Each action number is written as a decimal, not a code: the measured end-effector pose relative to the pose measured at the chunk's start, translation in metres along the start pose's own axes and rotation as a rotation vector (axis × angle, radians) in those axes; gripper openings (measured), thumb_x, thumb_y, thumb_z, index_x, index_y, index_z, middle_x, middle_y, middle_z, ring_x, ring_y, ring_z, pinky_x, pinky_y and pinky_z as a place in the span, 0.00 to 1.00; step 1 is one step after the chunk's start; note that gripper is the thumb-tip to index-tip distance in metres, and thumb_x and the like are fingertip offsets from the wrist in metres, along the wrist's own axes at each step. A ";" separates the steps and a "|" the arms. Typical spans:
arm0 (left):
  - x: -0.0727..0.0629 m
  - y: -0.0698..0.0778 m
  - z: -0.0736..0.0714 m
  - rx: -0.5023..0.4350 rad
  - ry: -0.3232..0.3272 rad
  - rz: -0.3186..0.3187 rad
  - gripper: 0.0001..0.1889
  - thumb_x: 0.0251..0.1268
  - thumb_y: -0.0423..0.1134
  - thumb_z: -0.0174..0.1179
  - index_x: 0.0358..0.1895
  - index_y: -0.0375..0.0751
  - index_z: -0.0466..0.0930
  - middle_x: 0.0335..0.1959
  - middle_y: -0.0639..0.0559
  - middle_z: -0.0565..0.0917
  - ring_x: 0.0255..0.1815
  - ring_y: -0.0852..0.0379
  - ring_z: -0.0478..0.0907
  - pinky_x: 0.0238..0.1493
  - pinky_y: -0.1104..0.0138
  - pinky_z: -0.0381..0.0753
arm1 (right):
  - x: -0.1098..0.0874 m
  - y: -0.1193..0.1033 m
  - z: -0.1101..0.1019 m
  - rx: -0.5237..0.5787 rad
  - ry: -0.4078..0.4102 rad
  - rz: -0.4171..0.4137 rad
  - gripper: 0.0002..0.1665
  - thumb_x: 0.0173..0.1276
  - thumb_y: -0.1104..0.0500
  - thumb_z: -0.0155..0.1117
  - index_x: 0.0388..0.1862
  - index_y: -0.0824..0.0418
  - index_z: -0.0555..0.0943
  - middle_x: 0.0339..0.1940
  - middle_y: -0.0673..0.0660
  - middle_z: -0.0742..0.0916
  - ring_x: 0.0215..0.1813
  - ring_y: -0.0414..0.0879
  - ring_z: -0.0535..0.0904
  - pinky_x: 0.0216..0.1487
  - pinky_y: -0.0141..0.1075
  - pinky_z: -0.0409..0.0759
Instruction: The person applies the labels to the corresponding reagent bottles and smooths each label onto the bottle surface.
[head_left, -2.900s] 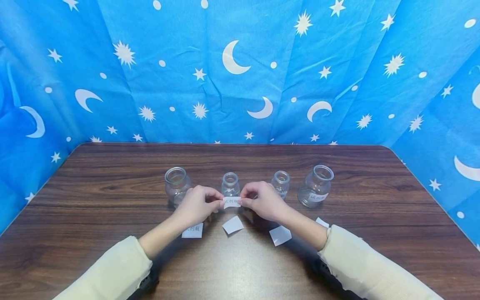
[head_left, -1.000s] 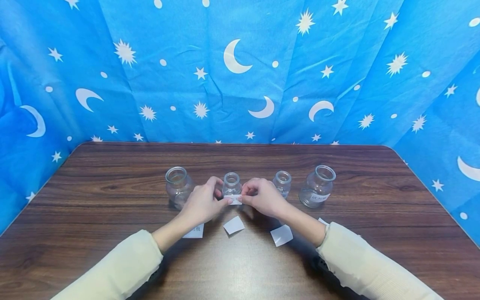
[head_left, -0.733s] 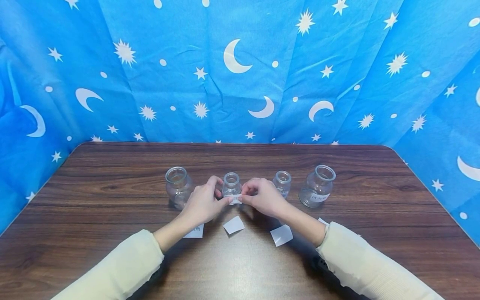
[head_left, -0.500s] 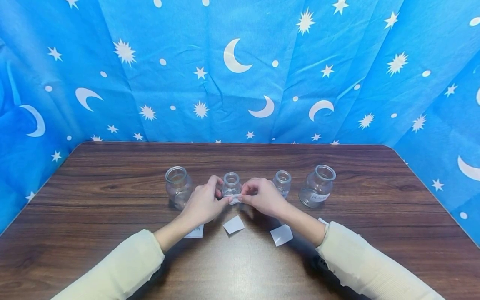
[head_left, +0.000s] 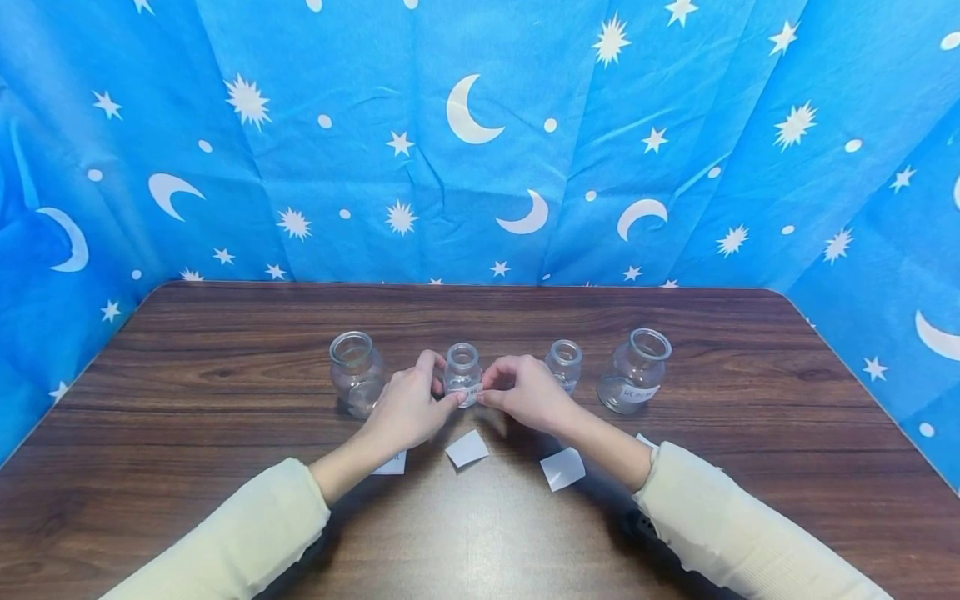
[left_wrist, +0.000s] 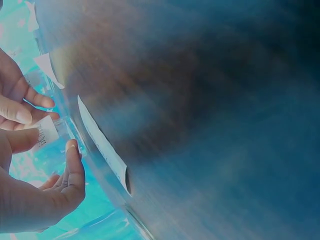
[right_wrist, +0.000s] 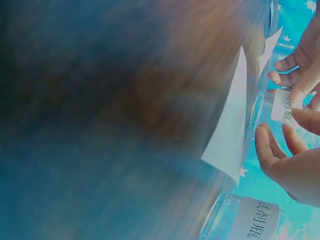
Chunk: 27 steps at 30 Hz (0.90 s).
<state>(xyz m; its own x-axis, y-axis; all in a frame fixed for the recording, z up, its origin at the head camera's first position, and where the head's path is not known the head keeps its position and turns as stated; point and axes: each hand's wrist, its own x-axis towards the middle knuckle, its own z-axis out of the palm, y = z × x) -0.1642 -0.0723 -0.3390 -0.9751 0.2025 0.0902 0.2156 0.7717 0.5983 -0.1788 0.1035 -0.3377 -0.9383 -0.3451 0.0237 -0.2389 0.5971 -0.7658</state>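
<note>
A small clear glass reagent bottle (head_left: 462,358) stands upright near the middle of the table, between both hands. Across its lower front lies a white label (right_wrist: 283,106) with printed characters. My left hand (head_left: 408,404) holds the bottle from the left, thumb pressing on the label and fingers curved along the glass. My right hand (head_left: 528,398) has its thumb and index finger pinched at the label's right end. In the right wrist view, the other right fingers (right_wrist: 270,150) spread beside the bottle's rim. The fingertips partly cover the label.
A larger glass bottle (head_left: 352,375) stands at left. To the right are a small bottle (head_left: 564,357) and a larger labelled bottle (head_left: 636,375). White paper pieces lie in front, including one central (head_left: 467,450) and one farther right (head_left: 562,470). Blue star-patterned cloth (head_left: 360,150) hangs behind the table.
The label has gone from being held stretched before the small bottle to lying against its front. My left hand has shifted right, its thumb now over the label; my right hand has barely moved.
</note>
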 end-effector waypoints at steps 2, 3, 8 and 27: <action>0.000 0.000 0.000 -0.002 -0.001 -0.001 0.22 0.54 0.42 0.65 0.48 0.36 0.69 0.29 0.49 0.78 0.24 0.56 0.73 0.24 0.66 0.70 | 0.000 0.000 0.000 0.006 -0.004 -0.001 0.02 0.55 0.63 0.66 0.27 0.60 0.80 0.26 0.48 0.83 0.36 0.44 0.77 0.43 0.42 0.72; 0.000 0.000 0.000 -0.002 -0.002 -0.004 0.22 0.54 0.43 0.64 0.48 0.37 0.69 0.29 0.49 0.78 0.24 0.56 0.73 0.24 0.67 0.70 | 0.000 0.000 0.000 0.008 -0.005 -0.003 0.02 0.54 0.64 0.66 0.27 0.60 0.80 0.26 0.48 0.83 0.36 0.43 0.77 0.43 0.42 0.72; 0.000 0.000 0.000 -0.003 -0.004 -0.004 0.21 0.54 0.42 0.64 0.47 0.37 0.69 0.28 0.49 0.77 0.24 0.57 0.73 0.24 0.67 0.70 | 0.001 0.002 0.000 0.024 -0.005 -0.012 0.03 0.54 0.65 0.67 0.27 0.61 0.81 0.26 0.48 0.83 0.36 0.43 0.78 0.43 0.41 0.72; 0.001 -0.001 -0.002 -0.003 -0.031 -0.017 0.21 0.56 0.42 0.63 0.49 0.38 0.68 0.29 0.49 0.76 0.24 0.57 0.72 0.25 0.66 0.70 | 0.003 0.004 0.000 0.168 -0.031 -0.032 0.14 0.52 0.73 0.64 0.38 0.70 0.74 0.33 0.60 0.84 0.37 0.49 0.81 0.42 0.38 0.76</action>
<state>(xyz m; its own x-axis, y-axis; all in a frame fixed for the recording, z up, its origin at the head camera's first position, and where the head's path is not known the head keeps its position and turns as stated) -0.1651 -0.0735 -0.3379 -0.9765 0.2085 0.0552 0.1992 0.7732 0.6021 -0.1830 0.1048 -0.3410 -0.9222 -0.3855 0.0320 -0.2209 0.4568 -0.8617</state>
